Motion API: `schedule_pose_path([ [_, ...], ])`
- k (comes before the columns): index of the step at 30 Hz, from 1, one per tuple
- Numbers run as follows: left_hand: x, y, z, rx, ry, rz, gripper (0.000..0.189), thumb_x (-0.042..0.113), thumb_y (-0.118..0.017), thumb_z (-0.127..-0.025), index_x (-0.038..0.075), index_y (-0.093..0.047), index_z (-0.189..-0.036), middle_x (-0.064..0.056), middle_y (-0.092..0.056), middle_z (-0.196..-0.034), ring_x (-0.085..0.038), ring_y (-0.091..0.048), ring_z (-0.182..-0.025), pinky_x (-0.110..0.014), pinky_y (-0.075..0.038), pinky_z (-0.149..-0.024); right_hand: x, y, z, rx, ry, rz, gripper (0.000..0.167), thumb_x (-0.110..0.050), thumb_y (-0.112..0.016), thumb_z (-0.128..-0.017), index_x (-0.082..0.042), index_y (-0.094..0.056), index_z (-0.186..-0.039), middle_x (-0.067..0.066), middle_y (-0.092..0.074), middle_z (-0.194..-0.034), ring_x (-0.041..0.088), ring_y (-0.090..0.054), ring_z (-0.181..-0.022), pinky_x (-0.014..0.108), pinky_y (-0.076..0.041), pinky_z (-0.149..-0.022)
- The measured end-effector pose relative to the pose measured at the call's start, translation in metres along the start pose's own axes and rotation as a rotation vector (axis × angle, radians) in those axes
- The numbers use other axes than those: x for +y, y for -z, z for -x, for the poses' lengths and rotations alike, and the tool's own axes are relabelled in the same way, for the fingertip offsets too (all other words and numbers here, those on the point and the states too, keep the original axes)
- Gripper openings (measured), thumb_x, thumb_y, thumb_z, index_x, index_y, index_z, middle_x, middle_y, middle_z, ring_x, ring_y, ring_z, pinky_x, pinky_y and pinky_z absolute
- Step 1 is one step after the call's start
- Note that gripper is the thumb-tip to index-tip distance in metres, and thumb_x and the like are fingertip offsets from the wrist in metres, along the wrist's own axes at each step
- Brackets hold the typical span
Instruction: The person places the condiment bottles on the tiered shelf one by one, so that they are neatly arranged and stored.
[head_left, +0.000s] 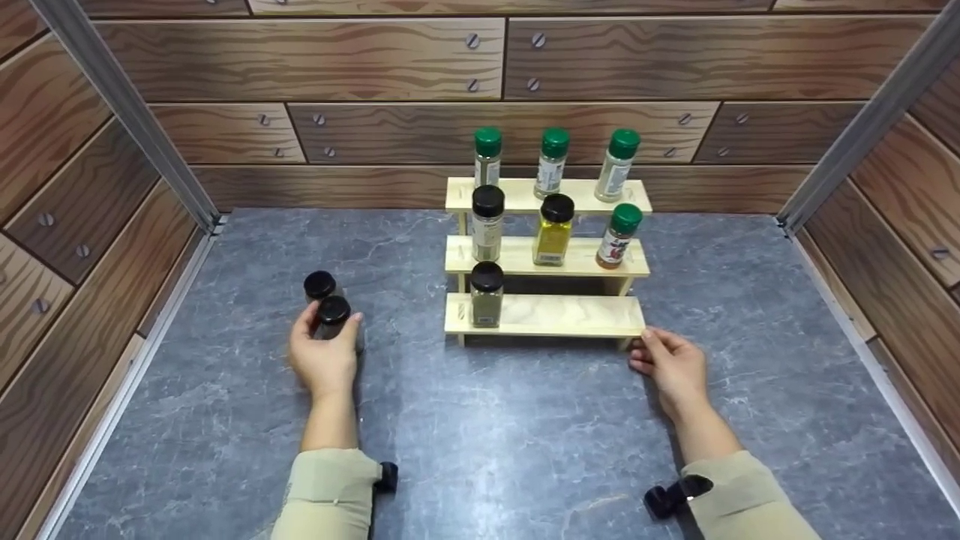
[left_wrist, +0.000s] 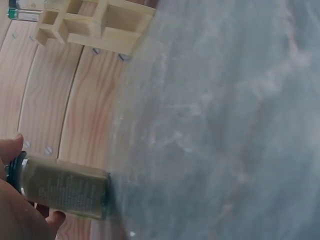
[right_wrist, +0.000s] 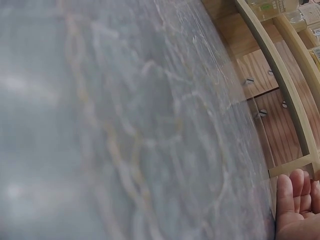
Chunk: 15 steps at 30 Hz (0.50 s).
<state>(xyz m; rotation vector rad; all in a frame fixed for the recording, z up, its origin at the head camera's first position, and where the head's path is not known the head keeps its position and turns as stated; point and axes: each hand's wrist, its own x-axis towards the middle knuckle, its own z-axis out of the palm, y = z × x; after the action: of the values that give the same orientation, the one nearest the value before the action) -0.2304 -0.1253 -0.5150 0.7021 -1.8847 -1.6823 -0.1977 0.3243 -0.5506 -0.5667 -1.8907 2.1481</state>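
My left hand [head_left: 324, 360] grips a black-capped spice jar [head_left: 333, 309] around its upper part, left of the rack. In the left wrist view the jar [left_wrist: 65, 187] shows a brown-green body with a printed label. Right behind it is a second black-capped jar [head_left: 319, 283], partly hidden. A three-step wooden spice rack [head_left: 577, 319] stands at centre right. At the front right corner of its lowest step, my right hand [head_left: 675, 367] pinches the edge, thumb at the top and fingers by the leg. One black-capped jar [head_left: 487, 296] is on that step's left end.
On the middle step are a black-capped jar [head_left: 487, 225], a yellow jar [head_left: 553, 231] and a green-capped jar [head_left: 619, 236]. Three green-capped jars, one at the right end [head_left: 617, 166], line the top step. Wood-patterned walls [head_left: 375, 60] enclose the grey marbled table [head_left: 480, 420].
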Motion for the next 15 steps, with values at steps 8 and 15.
schedule_pose_path([
  [8, -0.007, -0.004, -0.003, -0.001, -0.039, -0.068, 0.065, 0.007, -0.094, -0.077, -0.001, -0.068, -0.136, -0.024, -0.065, -0.132, -0.039, -0.058, -0.129, -0.047, -0.041, -0.117, 0.000, 0.002, 0.000, 0.001, 0.008, -0.032, 0.008, -0.002, -0.060, -0.107, -0.001, -0.068, -0.106, -0.002, -0.073, -0.079, 0.009, -0.068, -0.068, 0.025, -0.064, -0.067],
  [15, -0.012, -0.001, -0.004, -0.006, -0.033, -0.113, 0.060, 0.004, -0.090, -0.078, -0.002, -0.069, -0.133, -0.025, -0.064, -0.131, -0.040, -0.059, -0.127, -0.047, -0.044, -0.114, 0.001, 0.000, -0.001, -0.009, 0.003, 0.002, 0.018, -0.004, -0.059, -0.107, 0.010, -0.063, -0.117, -0.003, -0.073, -0.080, 0.008, -0.068, -0.069, 0.025, -0.064, -0.068],
])
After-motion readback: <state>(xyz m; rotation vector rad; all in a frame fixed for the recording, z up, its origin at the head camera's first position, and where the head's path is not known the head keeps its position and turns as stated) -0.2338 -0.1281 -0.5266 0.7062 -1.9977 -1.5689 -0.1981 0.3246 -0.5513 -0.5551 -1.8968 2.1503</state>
